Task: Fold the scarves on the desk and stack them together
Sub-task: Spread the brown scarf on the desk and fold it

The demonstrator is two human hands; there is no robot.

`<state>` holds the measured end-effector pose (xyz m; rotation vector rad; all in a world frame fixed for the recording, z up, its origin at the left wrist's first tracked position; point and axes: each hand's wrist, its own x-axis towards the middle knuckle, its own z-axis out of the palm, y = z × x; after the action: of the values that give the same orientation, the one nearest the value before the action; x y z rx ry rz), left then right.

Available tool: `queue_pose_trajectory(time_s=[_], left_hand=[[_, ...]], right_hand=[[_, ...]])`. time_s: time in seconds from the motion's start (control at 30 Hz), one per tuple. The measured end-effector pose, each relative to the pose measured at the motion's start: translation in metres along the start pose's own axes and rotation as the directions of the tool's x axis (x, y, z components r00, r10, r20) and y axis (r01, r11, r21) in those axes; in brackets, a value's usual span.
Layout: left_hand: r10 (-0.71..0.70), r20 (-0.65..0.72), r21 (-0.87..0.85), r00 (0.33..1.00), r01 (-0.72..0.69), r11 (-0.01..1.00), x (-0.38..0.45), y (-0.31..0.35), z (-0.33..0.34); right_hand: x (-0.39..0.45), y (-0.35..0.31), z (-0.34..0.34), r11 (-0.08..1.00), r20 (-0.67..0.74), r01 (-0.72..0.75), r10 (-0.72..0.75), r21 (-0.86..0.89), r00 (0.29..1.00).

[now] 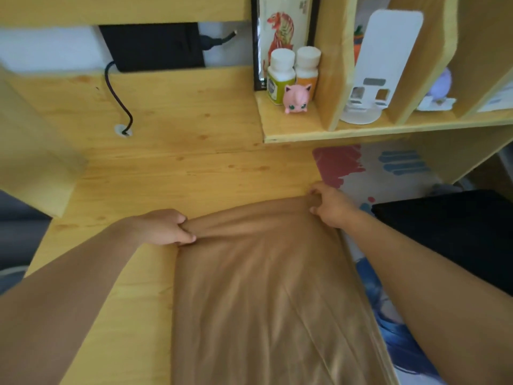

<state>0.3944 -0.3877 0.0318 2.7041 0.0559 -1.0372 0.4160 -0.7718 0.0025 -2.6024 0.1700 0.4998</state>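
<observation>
On the wooden worktop (172, 173), a tan scarf (263, 287) is lying spread toward the near edge, its far end bunching between both hands. Left hand (166, 227) is pinching the far left corner; right hand (331, 205) is pinching the far right corner, over a patterned mat (388, 168). Behind, a shelf (305, 132) is carrying two bottles (294, 73) and a pink figure (296, 99).

Tan scarf (263, 287): smooth, slightly glossy, lies spread flat on the wooden desk (172, 168). Far edge bunched between the pinching fingers (186, 236) at both corners; rest runs toward viewer.
</observation>
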Motion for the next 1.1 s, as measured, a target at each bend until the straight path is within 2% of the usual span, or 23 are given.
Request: queue_pose_trajectory(time_s=[0.1, 0.2, 0.23, 0.3, 0.4, 0.47, 0.53, 0.6, 0.67, 0.73, 0.8, 0.93, 1.03, 1.1], left_hand=[[-0.013, -0.046, 0.056, 0.999, 0.015, 0.998, -0.032, -0.014, 0.023], [-0.084, -0.041, 0.074, 0.996, 0.087, 0.993, -0.073, -0.05, 0.048], [-0.102, -0.034, 0.019, 0.994, 0.102, 0.995, -0.085, -0.063, 0.055], [-0.11, -0.002, -0.229, 0.994, 0.107, 0.968, -0.104, -0.081, 0.062], [-0.178, 0.109, -0.613, 0.978, 0.207, 0.763, -0.119, -0.083, 0.067], [-0.211, 0.095, -0.691, 0.973, 0.217, 0.69, -0.118, -0.084, 0.073], [-0.21, 0.015, -0.669, 0.978, 0.166, 0.725, -0.113, -0.087, 0.078], [-0.169, -0.054, -0.561, 0.984, 0.11, 0.821, -0.108, -0.09, 0.082], [-0.121, -0.089, -0.433, 0.989, 0.071, 0.899, -0.106, -0.092, 0.085], [-0.1, -0.11, -0.371, 0.989, 0.052, 0.927, -0.103, -0.096, 0.088], [-0.096, -0.123, -0.361, 0.988, 0.046, 0.931, -0.102, -0.099, 0.088], [-0.069, -0.14, -0.314, 0.988, 0.022, 0.949, -0.101, -0.098, 0.09], [-0.072, -0.14, -0.309, 0.988, 0.026, 0.951, -0.103, -0.095, 0.091], [-0.062, -0.121, -0.352, 0.991, 0.016, 0.936, -0.113, -0.094, 0.091]], right_hand=[[-0.032, -0.006, 0.01, 0.995, 0.085, 0.068, -0.062, -0.074, 0.994], [-0.084, -0.015, 0.04, 0.988, 0.195, 0.139, -0.123, -0.071, 0.973], [-0.099, -0.018, 0.051, 0.986, 0.212, 0.15, -0.133, -0.066, 0.968], [-0.111, -0.022, 0.065, 0.991, 0.194, 0.125, -0.115, -0.038, 0.974], [-0.108, -0.027, 0.064, 0.994, 0.169, -0.023, 0.005, 0.105, 0.986], [-0.102, -0.029, 0.057, 0.954, 0.189, -0.157, 0.11, 0.254, 0.976], [-0.1, -0.026, 0.049, 0.945, 0.191, -0.235, 0.194, 0.226, 0.962], [-0.096, -0.019, 0.047, 0.979, 0.109, -0.205, 0.203, 0.008, 0.973], [-0.095, -0.016, 0.05, 0.983, 0.038, -0.158, 0.163, -0.098, 0.986], [-0.097, -0.018, 0.055, 0.986, -0.004, -0.099, 0.1, -0.133, 0.995], [-0.097, -0.02, 0.057, 0.971, -0.015, 0.039, -0.043, -0.236, 0.999], [-0.087, -0.022, 0.053, 0.851, 0.147, 0.372, -0.342, -0.371, 0.928], [-0.08, -0.027, 0.049, 0.78, 0.275, 0.467, -0.382, -0.416, 0.882], [-0.083, -0.028, 0.048, 0.796, 0.287, 0.459, -0.368, -0.393, 0.884]])
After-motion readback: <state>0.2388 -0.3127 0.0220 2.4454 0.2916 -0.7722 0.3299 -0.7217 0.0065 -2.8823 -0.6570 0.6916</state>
